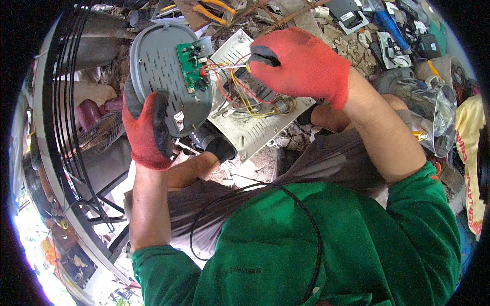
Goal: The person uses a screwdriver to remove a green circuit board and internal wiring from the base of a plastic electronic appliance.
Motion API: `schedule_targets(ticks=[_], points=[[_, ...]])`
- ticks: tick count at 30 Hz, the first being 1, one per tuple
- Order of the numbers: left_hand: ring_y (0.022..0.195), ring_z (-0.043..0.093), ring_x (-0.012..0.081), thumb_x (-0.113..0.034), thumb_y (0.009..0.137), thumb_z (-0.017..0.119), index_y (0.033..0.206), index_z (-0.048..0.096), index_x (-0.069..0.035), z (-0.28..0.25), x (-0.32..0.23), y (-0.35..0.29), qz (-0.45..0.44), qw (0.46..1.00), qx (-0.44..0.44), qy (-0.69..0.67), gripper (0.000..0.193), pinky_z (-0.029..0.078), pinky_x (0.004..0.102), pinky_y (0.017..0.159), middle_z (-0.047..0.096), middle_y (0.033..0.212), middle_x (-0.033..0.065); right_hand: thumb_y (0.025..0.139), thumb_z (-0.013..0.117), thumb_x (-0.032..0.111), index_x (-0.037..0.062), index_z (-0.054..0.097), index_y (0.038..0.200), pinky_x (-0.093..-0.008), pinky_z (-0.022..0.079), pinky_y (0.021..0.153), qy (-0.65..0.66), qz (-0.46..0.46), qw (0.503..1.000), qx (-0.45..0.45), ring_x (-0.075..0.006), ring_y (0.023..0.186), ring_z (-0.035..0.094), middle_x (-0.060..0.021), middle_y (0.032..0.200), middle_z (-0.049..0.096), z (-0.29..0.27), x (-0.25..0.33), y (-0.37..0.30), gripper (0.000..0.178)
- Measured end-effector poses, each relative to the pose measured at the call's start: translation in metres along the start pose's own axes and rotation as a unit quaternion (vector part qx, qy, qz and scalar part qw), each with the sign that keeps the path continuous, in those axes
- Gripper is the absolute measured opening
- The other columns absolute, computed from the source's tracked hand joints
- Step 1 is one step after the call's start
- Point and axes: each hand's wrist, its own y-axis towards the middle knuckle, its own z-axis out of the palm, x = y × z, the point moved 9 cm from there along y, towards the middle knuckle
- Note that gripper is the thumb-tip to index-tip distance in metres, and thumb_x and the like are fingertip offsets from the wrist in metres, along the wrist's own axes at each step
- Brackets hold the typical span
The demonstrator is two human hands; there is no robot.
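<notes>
My left hand (145,135), in a red glove with dark palm and fingers, grips the lower left edge of a grey slotted plastic cover (153,58). Fixed to the cover's right part is a green circuit board (182,53) bearing small components. A screwdriver (228,67) is held in my right hand (306,66), gloved the same way; its thin metal shaft reaches left to the board, near a red part. Red, yellow and dark wires (236,89) run from the board into a white vented housing (255,133) lying tilted between my legs. The screwdriver's handle is mostly hidden.
Orange-handled pliers (217,11) lie at the far side. Scrap, a blue tube-shaped thing (392,31) and a shiny metal pot (444,109) sit to the right, beside a yellowish sack (468,148). A dark-barred metal frame (76,127) stands at left. A black cable (301,201) loops across my front.
</notes>
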Motion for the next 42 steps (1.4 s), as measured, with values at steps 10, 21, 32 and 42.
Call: schedule_targets(ticks=[10, 21, 32, 42], points=[[0.098, 0.064, 0.0168, 0.001, 0.090, 0.059, 0.130, 0.053, -0.001, 0.000, 0.005, -0.003, -0.048, 0.988, -0.039, -0.139, 0.041, 0.053, 0.0296, 0.086, 0.065, 0.114, 0.0093, 0.079, 0.059, 0.032, 0.0014, 0.063, 0.091, -0.0478, 0.051, 0.075, 0.056, -0.029, 0.997, -0.046, -0.0411, 0.083, 0.064, -0.0226, 0.081, 0.064, -0.004, 0.009, -0.002, 0.033], [0.107, 0.062, 0.0177, 0.001, 0.089, 0.061, 0.139, 0.046, -0.002, 0.010, 0.003, -0.005, -0.048, 0.990, -0.021, -0.130, 0.052, 0.052, 0.0299, 0.091, 0.060, 0.125, 0.0118, 0.075, 0.063, 0.023, 0.0061, 0.060, 0.114, -0.0465, 0.053, 0.082, -0.056, -0.095, 0.986, -0.126, -0.0376, 0.098, 0.063, -0.0182, 0.104, 0.064, -0.006, 0.013, -0.013, 0.043], [0.108, 0.060, 0.0170, -0.005, 0.089, 0.067, 0.140, 0.045, -0.002, 0.042, 0.001, -0.020, 0.071, 0.996, 0.031, 0.046, 0.056, 0.050, 0.0320, 0.093, 0.061, 0.124, 0.0107, 0.080, 0.058, 0.024, 0.0079, 0.064, 0.093, -0.0437, 0.054, 0.081, -0.137, -0.098, 0.980, -0.103, -0.0329, 0.094, 0.065, -0.0146, 0.097, 0.065, 0.000, 0.015, -0.013, 0.021], [0.115, 0.057, 0.0190, -0.003, 0.088, 0.067, 0.141, 0.042, 0.000, 0.041, -0.019, -0.033, 0.119, 0.989, 0.020, 0.091, 0.059, 0.045, 0.0330, 0.099, 0.058, 0.129, 0.0133, 0.074, 0.065, 0.021, 0.0073, 0.061, 0.094, -0.0463, 0.053, 0.079, -0.133, -0.064, 0.978, -0.146, -0.0365, 0.090, 0.064, -0.0163, 0.093, 0.064, 0.003, 0.019, -0.015, 0.024]])
